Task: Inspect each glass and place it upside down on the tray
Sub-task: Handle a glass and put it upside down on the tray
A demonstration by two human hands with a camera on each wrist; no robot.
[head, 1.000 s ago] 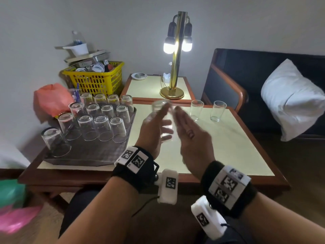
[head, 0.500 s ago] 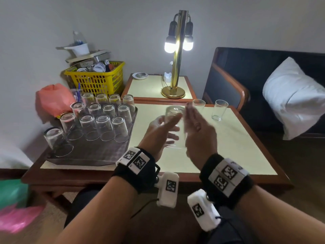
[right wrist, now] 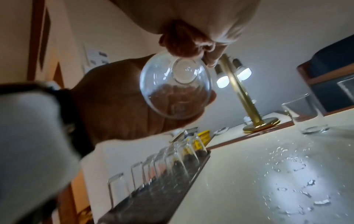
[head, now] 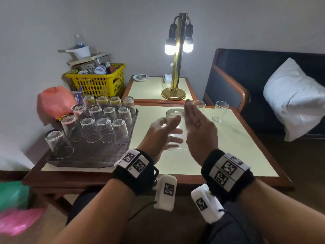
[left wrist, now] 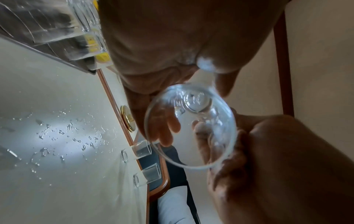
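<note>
A clear glass hangs base-up over the table, between both hands. My left hand holds it with the thumb on the near side and the fingers showing through the far side. My right hand presses flat on its right side with straight fingers. Its open rim faces the left wrist camera; the same glass also shows in the right wrist view. Several glasses stand upside down on the dark tray. Two upright glasses stand at the table's far edge.
Water drops lie on the tabletop near the tray. A lit brass lamp stands on the side table behind. A yellow basket and an orange bag sit behind the tray. A sofa with a white pillow is at the right.
Both hands and the glass between them have drifted right and lower over the table. The right hand's fingers now reach above the glass's base.
</note>
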